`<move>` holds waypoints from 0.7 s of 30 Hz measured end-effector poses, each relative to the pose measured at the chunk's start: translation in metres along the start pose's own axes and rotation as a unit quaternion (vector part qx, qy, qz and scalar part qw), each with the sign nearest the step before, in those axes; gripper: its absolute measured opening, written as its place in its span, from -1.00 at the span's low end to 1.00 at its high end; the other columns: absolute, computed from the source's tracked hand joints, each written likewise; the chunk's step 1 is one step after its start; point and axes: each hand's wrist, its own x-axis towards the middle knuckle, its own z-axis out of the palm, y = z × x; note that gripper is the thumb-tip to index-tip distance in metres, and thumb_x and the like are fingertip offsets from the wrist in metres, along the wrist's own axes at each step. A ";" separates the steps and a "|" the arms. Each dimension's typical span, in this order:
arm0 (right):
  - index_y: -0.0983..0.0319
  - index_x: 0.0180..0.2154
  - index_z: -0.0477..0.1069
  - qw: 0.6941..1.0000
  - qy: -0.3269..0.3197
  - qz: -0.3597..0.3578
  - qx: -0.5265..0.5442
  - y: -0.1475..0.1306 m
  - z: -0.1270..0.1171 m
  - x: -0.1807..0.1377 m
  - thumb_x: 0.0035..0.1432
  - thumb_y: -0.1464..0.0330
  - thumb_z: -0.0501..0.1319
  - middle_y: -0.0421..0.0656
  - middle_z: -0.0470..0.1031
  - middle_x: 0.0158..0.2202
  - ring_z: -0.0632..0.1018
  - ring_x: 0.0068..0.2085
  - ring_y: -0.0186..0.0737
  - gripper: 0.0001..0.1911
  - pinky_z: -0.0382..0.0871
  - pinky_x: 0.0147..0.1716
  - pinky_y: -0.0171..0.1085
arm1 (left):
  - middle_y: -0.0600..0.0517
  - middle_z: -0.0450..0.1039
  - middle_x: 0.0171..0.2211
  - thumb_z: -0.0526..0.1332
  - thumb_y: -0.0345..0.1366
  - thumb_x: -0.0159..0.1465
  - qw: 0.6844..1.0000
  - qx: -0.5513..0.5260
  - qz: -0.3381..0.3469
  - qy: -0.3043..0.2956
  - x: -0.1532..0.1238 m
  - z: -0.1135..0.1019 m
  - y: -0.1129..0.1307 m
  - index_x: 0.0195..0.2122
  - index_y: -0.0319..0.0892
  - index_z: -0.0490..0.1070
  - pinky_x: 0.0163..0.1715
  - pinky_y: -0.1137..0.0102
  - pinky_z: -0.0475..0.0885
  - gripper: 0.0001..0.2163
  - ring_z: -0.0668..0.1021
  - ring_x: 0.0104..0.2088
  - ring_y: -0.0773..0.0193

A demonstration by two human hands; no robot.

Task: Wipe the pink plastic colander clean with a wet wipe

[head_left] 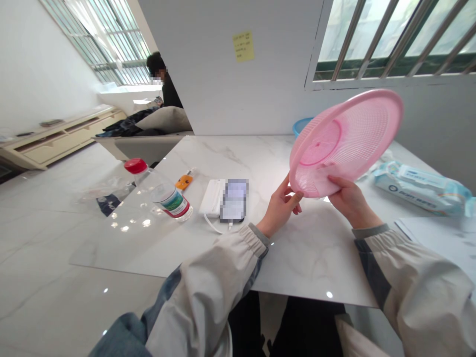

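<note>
I hold a round pink plastic strainer basket (pixel 349 134) tilted up above the white marble table (pixel 223 238), its hollow side facing me. My left hand (pixel 280 203) pinches its lower rim between thumb and fingers. My right hand (pixel 347 196) presses a white wipe (pixel 327 177) against the inside of the basket near the lower rim, fingers closed on the wipe.
A clear water bottle (pixel 163 191) with a red cap, a small orange object (pixel 184 181), a white power bank (pixel 211 197) with a phone (pixel 235 199), a pack of wet wipes (pixel 420 187), a blue basin (pixel 302 125). Another person (pixel 165 84) sits far back left.
</note>
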 end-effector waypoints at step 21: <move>0.11 -0.05 0.73 1.000 -0.014 0.014 -0.016 -0.001 0.001 -0.002 0.11 0.59 0.39 -0.17 0.80 0.13 0.61 0.46 0.00 -0.59 0.38 0.60 0.00 | 0.05 0.64 -0.12 0.47 0.20 0.42 0.999 -0.009 0.010 -0.048 0.005 0.000 -0.012 0.74 0.06 -0.06 -0.42 0.42 0.47 0.04 0.58 -0.47 0.40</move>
